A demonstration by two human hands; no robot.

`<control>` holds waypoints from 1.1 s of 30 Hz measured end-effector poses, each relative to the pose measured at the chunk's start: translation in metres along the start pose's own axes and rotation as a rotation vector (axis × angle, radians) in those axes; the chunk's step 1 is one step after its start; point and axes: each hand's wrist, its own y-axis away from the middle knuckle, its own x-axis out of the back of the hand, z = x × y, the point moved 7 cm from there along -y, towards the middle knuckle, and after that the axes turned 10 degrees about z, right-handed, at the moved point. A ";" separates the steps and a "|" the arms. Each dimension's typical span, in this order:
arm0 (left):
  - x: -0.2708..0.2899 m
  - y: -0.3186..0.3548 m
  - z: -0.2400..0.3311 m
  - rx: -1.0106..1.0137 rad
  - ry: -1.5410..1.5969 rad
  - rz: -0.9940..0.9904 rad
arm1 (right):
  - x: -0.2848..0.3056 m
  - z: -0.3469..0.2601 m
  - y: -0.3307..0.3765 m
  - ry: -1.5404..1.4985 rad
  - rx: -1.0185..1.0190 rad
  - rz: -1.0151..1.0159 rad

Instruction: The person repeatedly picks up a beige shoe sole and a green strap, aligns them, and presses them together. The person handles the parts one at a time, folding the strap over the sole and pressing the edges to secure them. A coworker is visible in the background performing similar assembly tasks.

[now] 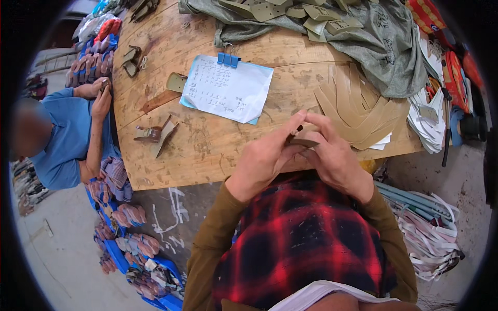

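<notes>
My left hand and my right hand meet at the near edge of the wooden table, both pinching a small tan strap piece between the fingers. Just beyond my right hand lies a fanned pile of tan strap pieces. My sleeves are brown and a red and black checked cloth covers my lap.
A clipped sheet of paper lies mid-table, with folded tan pieces to its left. A grey-green sack with cut pieces covers the far right. A person in blue sits at the left, by sandal soles on blue trays. White straps lie right.
</notes>
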 end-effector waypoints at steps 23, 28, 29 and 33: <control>0.015 0.039 0.007 -0.335 -0.114 0.266 | -0.025 0.051 0.023 -0.784 -0.762 0.190; 0.007 0.037 0.002 -0.300 -0.211 0.272 | -0.019 0.033 0.015 -0.587 -0.630 0.293; 0.004 0.036 0.000 -0.298 -0.209 0.283 | -0.018 0.032 0.015 -0.547 -0.607 0.310; -0.006 0.035 -0.007 -0.250 -0.216 0.290 | -0.027 0.043 0.026 -0.540 -0.766 0.288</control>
